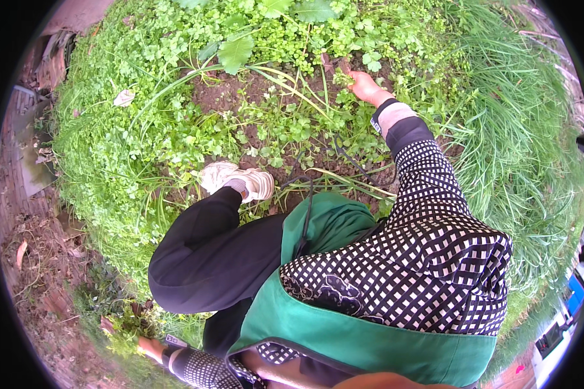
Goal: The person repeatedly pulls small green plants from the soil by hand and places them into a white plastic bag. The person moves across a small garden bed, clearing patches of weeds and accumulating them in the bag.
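My right hand [366, 87] reaches out over the green bed, its fingers closed on a small tuft of leafy weeds [342, 79]. Dark soil clings beside the tuft. Far off at the lower left, my left hand [151, 347] grips a bunch of pulled weeds [131, 325] over the bed's edge; the leaves partly cover its fingers. Bare brown soil [221, 92] shows among low leafy plants [282, 126] in front of me. A few long onion-like stalks [292, 82] lie bent across that patch.
Long grassy leaves [506, 126] grow thickly on the right. My white shoe [253, 182] stands in the plants, and a dark apron cord [353, 163] hangs near the soil. Brick paving [17, 121] with dry plant debris [34, 257] borders the bed on the left.
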`<state>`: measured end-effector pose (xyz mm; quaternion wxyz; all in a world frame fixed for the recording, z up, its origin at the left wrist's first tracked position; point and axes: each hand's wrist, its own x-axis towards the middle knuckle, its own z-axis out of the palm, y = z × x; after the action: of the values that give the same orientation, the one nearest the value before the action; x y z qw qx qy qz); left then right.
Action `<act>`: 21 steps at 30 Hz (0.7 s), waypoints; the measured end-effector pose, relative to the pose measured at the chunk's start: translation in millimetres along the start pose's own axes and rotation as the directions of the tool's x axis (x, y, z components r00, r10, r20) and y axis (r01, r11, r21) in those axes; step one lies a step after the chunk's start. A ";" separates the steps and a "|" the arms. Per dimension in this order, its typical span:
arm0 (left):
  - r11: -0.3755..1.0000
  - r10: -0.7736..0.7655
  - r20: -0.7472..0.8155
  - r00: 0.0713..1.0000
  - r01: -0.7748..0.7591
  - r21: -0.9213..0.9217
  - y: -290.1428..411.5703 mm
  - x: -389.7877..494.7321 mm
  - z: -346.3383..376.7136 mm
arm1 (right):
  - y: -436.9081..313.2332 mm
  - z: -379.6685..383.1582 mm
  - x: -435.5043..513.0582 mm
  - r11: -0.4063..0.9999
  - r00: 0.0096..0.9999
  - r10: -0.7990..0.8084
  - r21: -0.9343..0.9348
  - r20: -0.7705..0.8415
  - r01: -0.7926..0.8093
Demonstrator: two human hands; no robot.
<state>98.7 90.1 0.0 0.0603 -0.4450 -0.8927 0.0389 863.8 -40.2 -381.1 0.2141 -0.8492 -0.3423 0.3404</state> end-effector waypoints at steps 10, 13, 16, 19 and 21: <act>0.998 0.019 0.045 0.999 -0.017 -0.053 -33.3 14.6 10.8 | -91.5 4.3 34.6 0.896 0.903 0.430 -0.139 0.030 -0.422; 0.960 -0.119 -0.028 0.993 0.108 -0.259 -36.9 10.0 13.5 | -112.2 21.5 38.4 0.842 0.852 0.517 -0.128 -0.081 -0.523; 0.874 -0.238 0.011 0.971 0.219 -0.434 -36.5 3.8 11.2 | -119.3 40.7 46.0 0.801 0.793 0.562 -0.085 -0.233 -0.593; 0.686 -0.348 0.096 0.933 0.322 -0.653 -41.7 2.7 13.6 | -114.0 54.0 53.9 0.812 0.770 0.555 0.004 -0.314 -0.583; 0.735 -0.344 0.024 0.939 0.285 -0.615 -50.6 7.2 19.8 | -106.6 54.0 60.7 0.801 0.738 0.590 0.124 -0.328 -0.586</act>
<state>51.6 65.2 -12.9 -0.0400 -0.2842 -0.9156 -0.2816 810.7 82.9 -380.2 0.1584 -0.9588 -0.0109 0.2357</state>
